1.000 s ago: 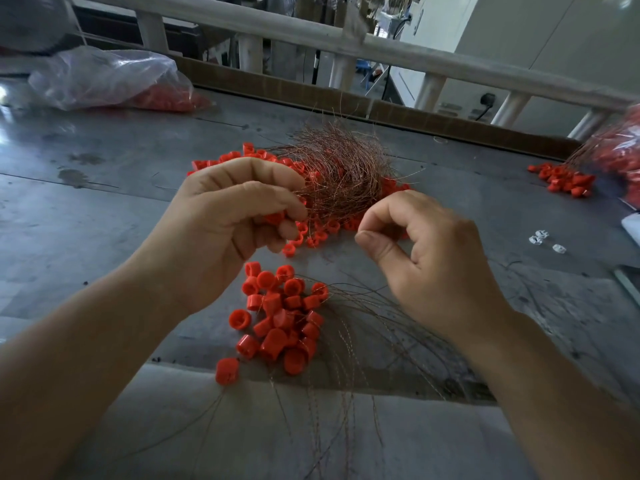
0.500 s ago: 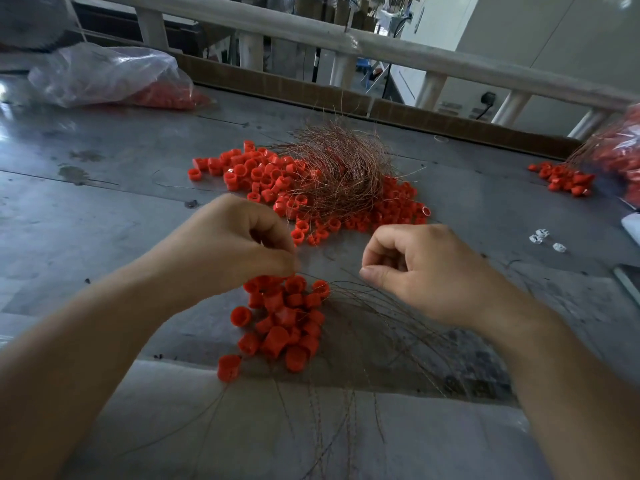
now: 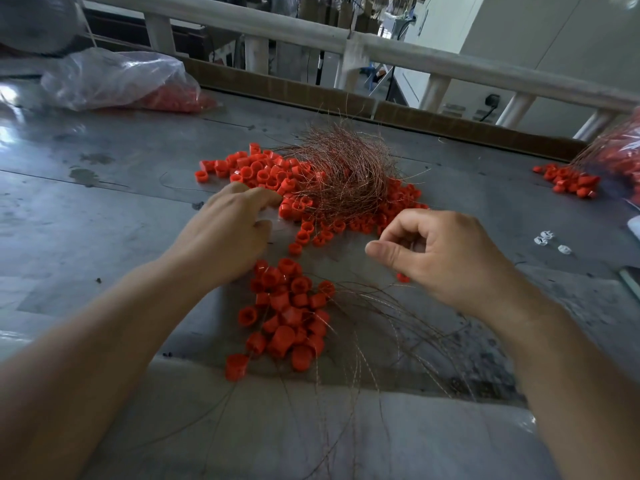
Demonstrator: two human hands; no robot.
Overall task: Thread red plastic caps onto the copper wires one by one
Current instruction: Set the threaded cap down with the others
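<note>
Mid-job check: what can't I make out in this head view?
Head view only:
- Left hand fingertips: hidden by its own back; cap held or not, unclear.
- Right hand grip: what it pinches is too thin, blurred.
- Right bag: cut off by the frame edge.
- White bits: too small to identify.

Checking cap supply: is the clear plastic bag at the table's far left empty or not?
Not empty: red caps show through the clear plastic bag near its right end.
</note>
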